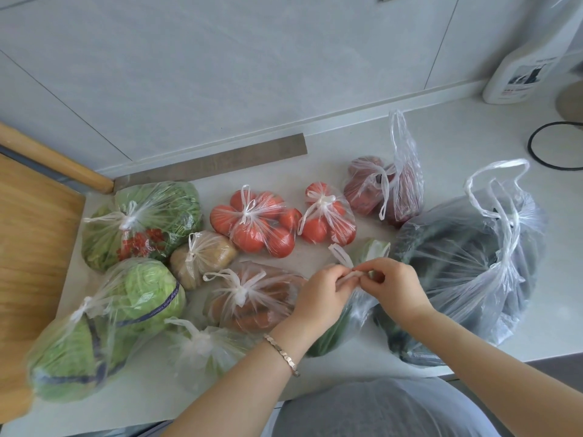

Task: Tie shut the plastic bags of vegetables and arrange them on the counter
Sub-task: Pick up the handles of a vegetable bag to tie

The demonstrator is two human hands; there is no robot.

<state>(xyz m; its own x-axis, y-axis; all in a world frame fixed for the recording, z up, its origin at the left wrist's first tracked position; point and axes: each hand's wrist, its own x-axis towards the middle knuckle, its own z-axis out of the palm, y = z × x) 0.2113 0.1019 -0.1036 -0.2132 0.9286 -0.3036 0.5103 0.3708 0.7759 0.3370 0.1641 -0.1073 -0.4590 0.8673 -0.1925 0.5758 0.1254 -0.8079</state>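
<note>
My left hand and my right hand both pinch the twisted white handles of a clear bag of green vegetables at the counter's front middle. Knotted bags lie to the left: leafy greens with red chillies, potatoes, two of cabbage, carrots, and a pale one. Two knotted tomato bags lie behind. A bag of red-purple vegetables has loose handles. A large bag of dark vegetables stands on the right.
A wooden board covers the counter's left side. A white bottle stands at the back right near a black ring. A grey strip lies along the wall. The counter's front edge runs just before my body.
</note>
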